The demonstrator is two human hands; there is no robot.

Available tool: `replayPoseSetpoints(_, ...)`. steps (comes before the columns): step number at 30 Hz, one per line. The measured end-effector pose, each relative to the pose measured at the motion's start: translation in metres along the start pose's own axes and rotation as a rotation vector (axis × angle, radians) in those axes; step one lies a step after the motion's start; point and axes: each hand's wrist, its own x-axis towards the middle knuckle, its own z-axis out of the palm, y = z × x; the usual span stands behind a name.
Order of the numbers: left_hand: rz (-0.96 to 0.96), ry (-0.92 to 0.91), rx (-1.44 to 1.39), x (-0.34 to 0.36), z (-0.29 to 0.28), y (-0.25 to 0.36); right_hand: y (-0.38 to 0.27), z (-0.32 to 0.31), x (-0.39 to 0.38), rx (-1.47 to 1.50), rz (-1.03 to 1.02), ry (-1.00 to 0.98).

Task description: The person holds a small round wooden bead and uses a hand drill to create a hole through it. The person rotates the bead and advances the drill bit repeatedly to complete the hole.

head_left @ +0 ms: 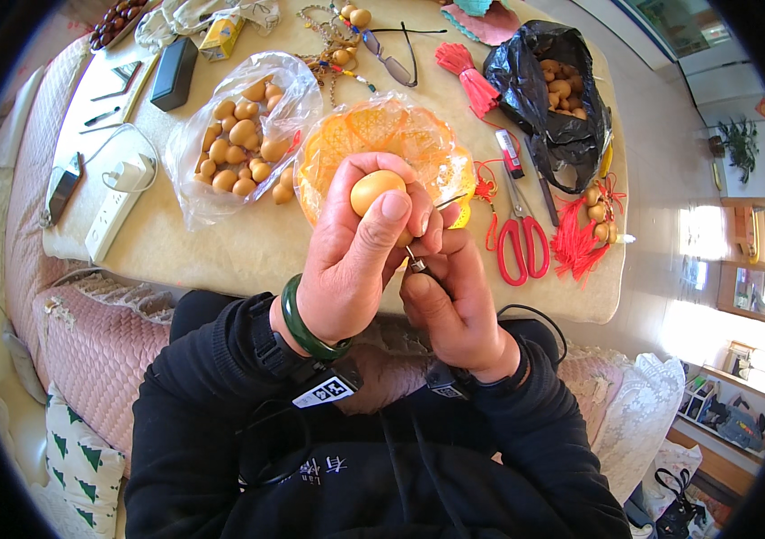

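Note:
My left hand (pixel 355 238), with a dark green bangle at the wrist, is closed around a small tan gourd (pixel 377 192). The gourd's rounded end sticks out above my thumb. My right hand (pixel 454 301) pinches a thin dark tool with a metal collar and a narrow metal tip (pixel 417 264). That tip points up at the lower end of the gourd; whether it has entered cannot be seen. Behind my hands sits an orange basket (pixel 346 135) covered in clear plastic.
A clear bag of gourds (pixel 243 135) lies to the left, a black bag with more (pixel 526 63) at the far right. Red-handled scissors (pixel 522 248), a glue stick (pixel 509 154) and red tassels (pixel 578 242) lie right. A power strip (pixel 117 211) and glasses (pixel 391 63) are also on the table.

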Motion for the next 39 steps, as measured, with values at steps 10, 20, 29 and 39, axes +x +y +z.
replayPoseSetpoints(10, 0.039, 0.037, 0.046, -0.001, -0.001, -0.001, -0.002, 0.003, 0.0, -0.158, 0.005, 0.009)
replayPoseSetpoints(20, 0.005, 0.045, -0.038, 0.001, -0.004, -0.001, -0.014, -0.006, 0.003, -0.208, 0.126, -0.041)
replayPoseSetpoints(29, 0.141, 0.158, 0.073, 0.024, -0.013, 0.022, -0.016, -0.006, 0.004, -0.229, 0.221, -0.046)
replayPoseSetpoints(39, -0.013, 0.114, 0.007, 0.042, -0.058, 0.015, -0.007, -0.026, 0.024, 0.105, 0.212, 0.23)
